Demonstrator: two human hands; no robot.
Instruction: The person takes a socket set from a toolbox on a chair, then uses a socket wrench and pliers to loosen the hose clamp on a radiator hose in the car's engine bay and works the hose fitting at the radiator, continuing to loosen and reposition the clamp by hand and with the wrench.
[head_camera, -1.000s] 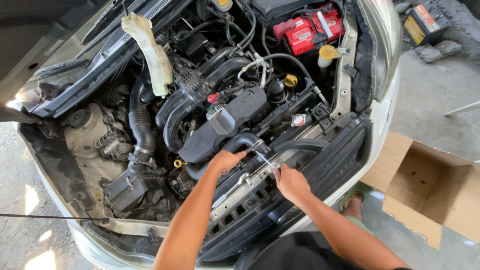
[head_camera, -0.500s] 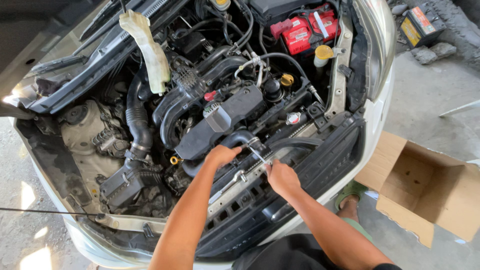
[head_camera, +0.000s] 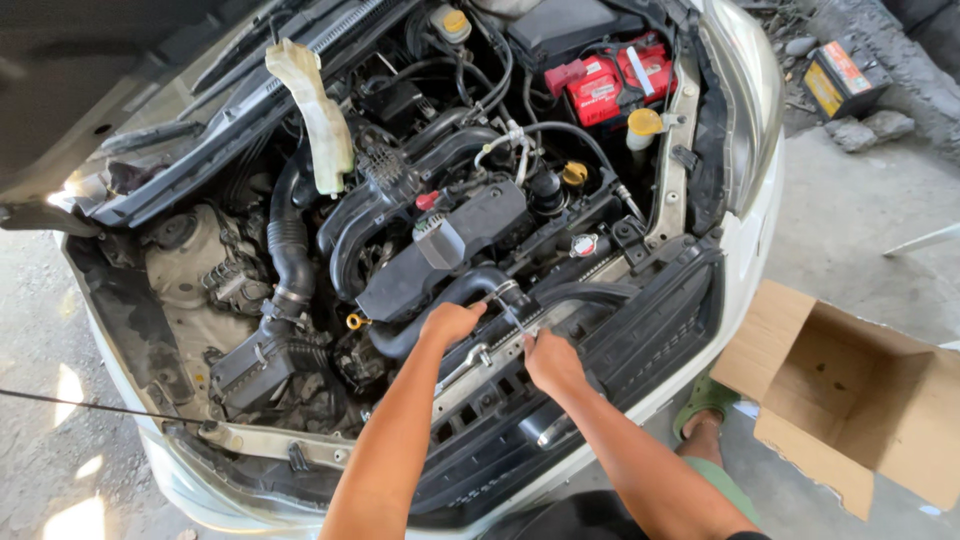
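Item: open engine bay of a pale car, viewed from above. Against the view a second before, both hands had shifted slightly toward the left of the bay along the front crossmember, the hold on the hose unchanged; the work at the hose clamp appeared to be continuing rather than finished. Left hand (head_camera: 452, 322) was closed over the black radiator hose (head_camera: 470, 285), gripping it where it bends down toward the radiator. Right hand (head_camera: 552, 362) was clamped round a slim metal tool (head_camera: 512, 312), probably a screwdriver or pliers, though the view was too small to tell; its tip met the hose clamp (head_camera: 503, 291) just beside the left hand. The hose was thick, matt black, curved, running from the dark engine cover (head_camera: 455, 245) to the front panel. Nearby: red-topped battery (head_camera: 612, 82) at the rear right, yellow dipstick ring (head_camera: 353, 321), white reservoir (head_camera: 312, 110), ribbed intake duct (head_camera: 285, 250). On the floor: open cardboard box (head_camera: 850, 400) and a spare battery (head_camera: 845, 78).
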